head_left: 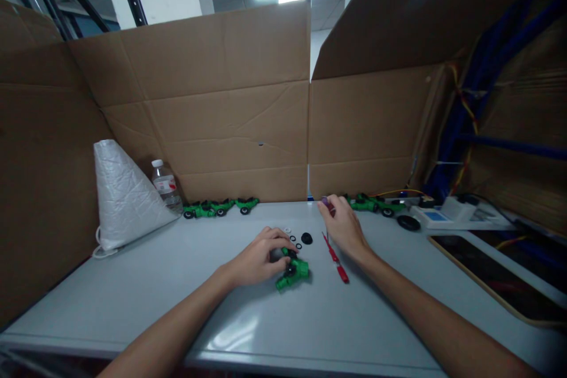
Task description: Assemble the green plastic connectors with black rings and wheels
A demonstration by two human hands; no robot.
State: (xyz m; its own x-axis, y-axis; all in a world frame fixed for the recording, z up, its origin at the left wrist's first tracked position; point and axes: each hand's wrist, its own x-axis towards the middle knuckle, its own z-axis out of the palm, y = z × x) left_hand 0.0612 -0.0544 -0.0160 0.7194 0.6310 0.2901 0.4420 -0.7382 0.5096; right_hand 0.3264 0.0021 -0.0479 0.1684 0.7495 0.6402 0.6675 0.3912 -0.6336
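My left hand (257,257) is closed around a green toy car (296,274) with black parts, tilted just above or on the table in the middle. Farther back, my right hand (346,229) pinches a small purple piece (325,201) between thumb and fingertips; its exact kind is too small to tell. Between the hands lie a black disc (306,238), small black rings (298,246) and a white ring (287,230). A red screwdriver (336,261) rests on the table just left of my right forearm.
Green toy vehicles (206,209) line the back left, with others (370,204) at the back right. A water bottle (165,184) and silvery bag (124,201) stand left. Rightward are a black ring (408,223), a power strip (460,215) and a phone-like slab (491,274). Cardboard walls (230,112) enclose the table.
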